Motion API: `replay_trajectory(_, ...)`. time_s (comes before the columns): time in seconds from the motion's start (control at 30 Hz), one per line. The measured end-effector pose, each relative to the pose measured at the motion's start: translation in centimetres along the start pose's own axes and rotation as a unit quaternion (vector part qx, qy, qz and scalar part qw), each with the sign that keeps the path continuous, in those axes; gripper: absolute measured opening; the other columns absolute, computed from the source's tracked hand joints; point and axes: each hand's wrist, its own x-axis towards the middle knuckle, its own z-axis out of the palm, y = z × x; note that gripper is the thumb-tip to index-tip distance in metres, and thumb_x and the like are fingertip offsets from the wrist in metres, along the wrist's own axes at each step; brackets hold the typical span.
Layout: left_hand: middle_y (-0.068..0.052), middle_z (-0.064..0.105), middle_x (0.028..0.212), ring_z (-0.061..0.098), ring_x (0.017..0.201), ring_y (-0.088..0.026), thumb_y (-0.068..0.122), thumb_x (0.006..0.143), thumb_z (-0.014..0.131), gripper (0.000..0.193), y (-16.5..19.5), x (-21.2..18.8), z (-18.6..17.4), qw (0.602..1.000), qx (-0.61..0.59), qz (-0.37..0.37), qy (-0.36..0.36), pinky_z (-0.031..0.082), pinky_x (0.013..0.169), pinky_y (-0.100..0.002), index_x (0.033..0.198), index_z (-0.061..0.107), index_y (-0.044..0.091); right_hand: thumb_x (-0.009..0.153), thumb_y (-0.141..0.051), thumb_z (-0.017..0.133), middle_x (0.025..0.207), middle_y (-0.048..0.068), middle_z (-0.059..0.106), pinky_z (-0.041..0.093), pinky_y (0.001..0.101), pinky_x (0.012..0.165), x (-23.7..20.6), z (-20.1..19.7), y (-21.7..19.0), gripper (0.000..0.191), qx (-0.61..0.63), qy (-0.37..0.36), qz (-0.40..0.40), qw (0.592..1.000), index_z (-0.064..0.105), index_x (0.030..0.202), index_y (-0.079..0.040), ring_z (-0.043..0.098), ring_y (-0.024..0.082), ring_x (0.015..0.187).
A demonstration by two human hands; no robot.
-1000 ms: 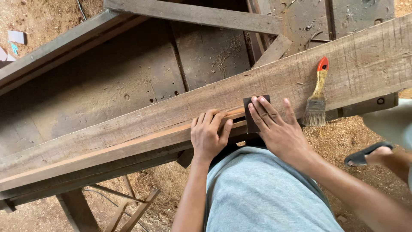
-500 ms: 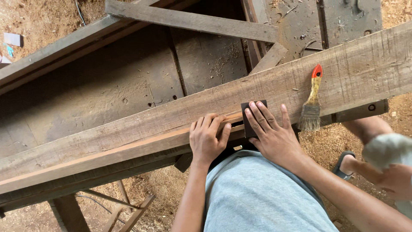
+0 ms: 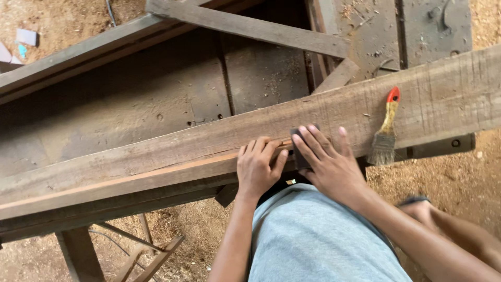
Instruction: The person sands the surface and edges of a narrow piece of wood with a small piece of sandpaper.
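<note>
Left hand (image 3: 258,167) lies flat, fingers together, pressing the near edge of the long wooden plank (image 3: 172,151). Right hand (image 3: 329,162) is spread flat over a dark sanding block (image 3: 298,149), which is mostly hidden under its fingers. Paintbrush (image 3: 385,130) lies on the plank just right of that hand. Sawdust floor (image 3: 454,177) below.

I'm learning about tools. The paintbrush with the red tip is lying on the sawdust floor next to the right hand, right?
Not quite. The paintbrush with the red tip does lie near the right hand, but it rests on the plank, not on the sawdust floor. The head view shows it on the wood.
</note>
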Motion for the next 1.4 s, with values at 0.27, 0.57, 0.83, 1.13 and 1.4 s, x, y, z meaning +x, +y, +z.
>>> replay_trajectory(0.27,-0.009,0.07,0.107,0.066,0.1,-0.025,0.036,0.094,0.066,0.03,-0.3,-0.3,-0.2,1.0,-0.001,-0.007,0.011,0.048,0.09,-0.041,0.105,0.075,0.009,0.087,-0.053,0.049,0.165,0.0,0.006,-0.008,0.0643,0.119,0.0,0.3,-0.1,0.088,-0.028,-0.041,0.021,0.999,0.013,0.161,-0.025,-0.003,0.013,0.152)
replay_trajectory(0.57,-0.008,0.067,0.115,0.057,0.123,-0.027,0.054,0.081,0.073,0.053,-1.4,-1.7,-2.7,0.999,0.03,0.014,0.036,0.033,0.108,-0.048,0.112,0.071,0.011,0.091,-0.054,0.047,0.164,0.007,0.022,0.001,0.0571,0.123,1.9,-1.9,-2.8,0.076,-0.124,-0.094,0.04,0.987,0.023,0.153,-0.018,0.012,0.02,0.154)
replay_trajectory(0.83,-0.003,0.067,0.12,0.059,0.12,-0.021,0.026,0.066,0.09,0.061,-6.0,-4.4,-4.7,0.992,0.112,-0.049,-0.039,0.037,0.109,-0.043,0.121,0.067,0.016,0.087,-0.074,0.033,0.16,0.017,0.025,0.023,0.0441,0.117,4.3,-2.7,-6.0,0.098,-0.03,-0.153,0.011,0.988,0.025,0.154,-0.004,0.023,0.03,0.148)
replay_trajectory(1.13,-0.008,0.066,0.118,0.057,0.12,-0.025,0.016,0.067,0.088,0.059,-7.4,-5.0,-5.6,0.998,0.064,-0.008,-0.01,0.037,0.11,-0.047,0.122,0.065,0.011,0.092,-0.072,0.027,0.149,0.013,0.041,0.028,0.0473,0.12,6.1,-2.1,-11.0,0.081,-0.036,-0.121,0.052,0.991,0.035,0.146,-0.012,0.032,0.03,0.144)
replay_trajectory(1.4,-0.007,0.066,0.109,0.059,0.111,-0.026,0.023,0.063,0.091,0.057,-12.3,-6.0,-9.7,0.997,0.064,0.001,-0.03,0.041,0.099,-0.047,0.113,0.065,0.012,0.099,-0.067,0.016,0.158,0.015,0.032,0.014,0.0457,0.125,6.6,1.5,-13.8,0.079,-0.065,0.056,0.073,0.994,0.03,0.151,-0.009,0.025,0.029,0.149)
